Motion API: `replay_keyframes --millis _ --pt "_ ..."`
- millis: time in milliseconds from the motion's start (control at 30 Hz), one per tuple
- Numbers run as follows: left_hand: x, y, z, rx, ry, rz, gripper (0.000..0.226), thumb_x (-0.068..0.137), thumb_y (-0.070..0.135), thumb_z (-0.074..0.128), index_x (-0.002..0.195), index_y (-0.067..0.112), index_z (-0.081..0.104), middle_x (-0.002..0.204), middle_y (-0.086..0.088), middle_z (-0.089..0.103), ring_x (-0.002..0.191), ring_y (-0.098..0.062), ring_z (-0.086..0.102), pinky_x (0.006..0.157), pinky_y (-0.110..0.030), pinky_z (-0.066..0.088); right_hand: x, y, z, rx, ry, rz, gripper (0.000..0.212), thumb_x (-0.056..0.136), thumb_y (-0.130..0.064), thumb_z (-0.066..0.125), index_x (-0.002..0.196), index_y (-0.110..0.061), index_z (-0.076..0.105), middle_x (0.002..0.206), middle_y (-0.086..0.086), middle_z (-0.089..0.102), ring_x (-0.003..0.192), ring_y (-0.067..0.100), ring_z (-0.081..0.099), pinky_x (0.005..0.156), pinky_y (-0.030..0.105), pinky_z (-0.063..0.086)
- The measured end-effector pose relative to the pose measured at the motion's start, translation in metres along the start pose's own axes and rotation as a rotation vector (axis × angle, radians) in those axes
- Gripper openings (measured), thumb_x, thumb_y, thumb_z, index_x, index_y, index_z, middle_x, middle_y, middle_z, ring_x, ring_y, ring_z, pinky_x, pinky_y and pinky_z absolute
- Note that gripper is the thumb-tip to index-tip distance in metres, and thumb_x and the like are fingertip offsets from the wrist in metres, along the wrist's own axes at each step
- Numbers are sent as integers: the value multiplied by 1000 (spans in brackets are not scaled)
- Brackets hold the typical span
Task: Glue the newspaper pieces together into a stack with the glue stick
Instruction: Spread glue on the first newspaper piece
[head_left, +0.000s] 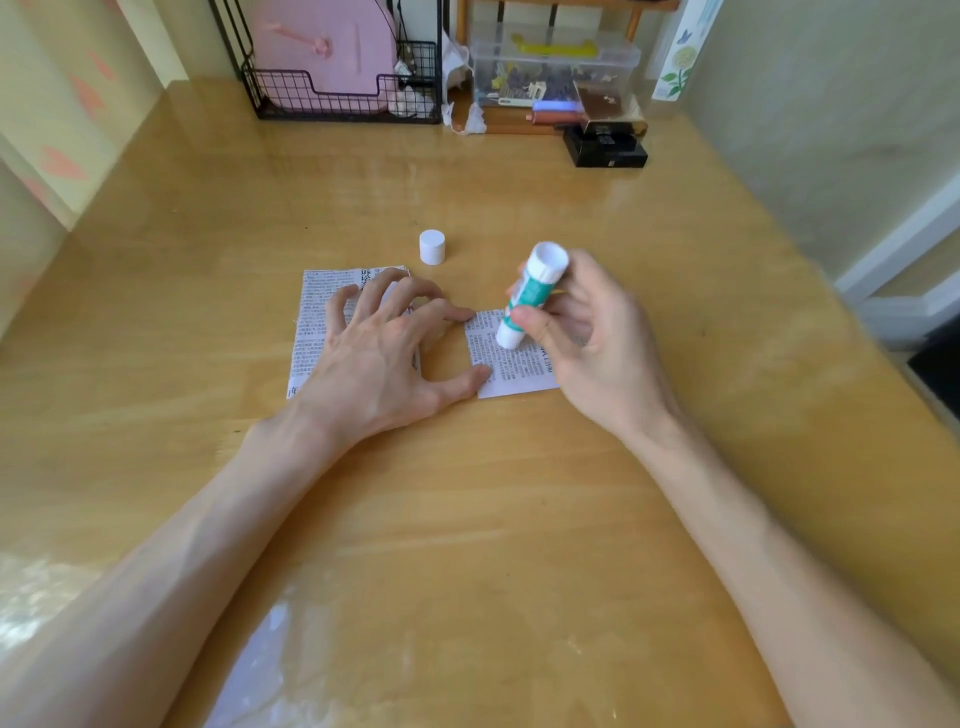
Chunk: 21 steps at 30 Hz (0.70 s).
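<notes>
Desk (467, 519) — glue stick (530, 291) in right hand (597, 338), cap (432, 247) beyond, wire rack (343, 98) behind

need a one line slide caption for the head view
Right hand presses the uncapped glue stick onto a small newspaper piece steadied by the left hand; white cap stands nearby.

The left grip (379, 358) covers much of the left paper (311, 317); the right grip (592, 338) hides part of the glue stick (532, 288) and the right side of the right paper (511, 371). The print is too small to read. The top edge cuts off the pink case (322, 52).
</notes>
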<state>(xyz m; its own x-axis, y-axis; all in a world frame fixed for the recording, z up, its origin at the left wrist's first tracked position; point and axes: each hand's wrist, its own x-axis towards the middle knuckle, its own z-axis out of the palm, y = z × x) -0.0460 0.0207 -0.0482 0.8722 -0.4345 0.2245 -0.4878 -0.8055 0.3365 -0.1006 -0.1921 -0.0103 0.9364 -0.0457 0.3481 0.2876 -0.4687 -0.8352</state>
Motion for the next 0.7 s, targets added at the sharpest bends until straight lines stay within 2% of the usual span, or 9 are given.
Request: replay_keyframes --millis 100,233,400,700 --pt "0 1 0 0 -9 -3 73 74 89 41 134 49 57 140 18 47 153 -16 24 122 -52 13 -3 -1 9 -90 -72 -35 17 102 -10 68 110 -4 54 97 0 74 92 12 76 83 48 59" --pt "1 1 -1 -7 -12 -5 74 73 89 40 133 49 58 141 17 47 153 -17 24 123 -52 13 -1 3 9 -287 -87 -91 18 103 -17 63 109 -11 47 86 3 72 77 24 69 71 50 54" --pt "1 0 0 -7 -8 -5 73 75 90 42 133 49 58 139 18 47 151 -16 25 123 -52 13 2 12 -9 -390 -18 -41 22 103 -19 65 106 -16 43 87 6 72 78 27 68 69 47 52" --pt "0 -1 0 -18 1 3 72 76 90 43 132 49 59 138 18 48 152 -16 25 124 -52 12 3 22 -37 -508 87 56 20 103 -16 64 111 -10 47 94 9 72 88 33 69 74 48 53"
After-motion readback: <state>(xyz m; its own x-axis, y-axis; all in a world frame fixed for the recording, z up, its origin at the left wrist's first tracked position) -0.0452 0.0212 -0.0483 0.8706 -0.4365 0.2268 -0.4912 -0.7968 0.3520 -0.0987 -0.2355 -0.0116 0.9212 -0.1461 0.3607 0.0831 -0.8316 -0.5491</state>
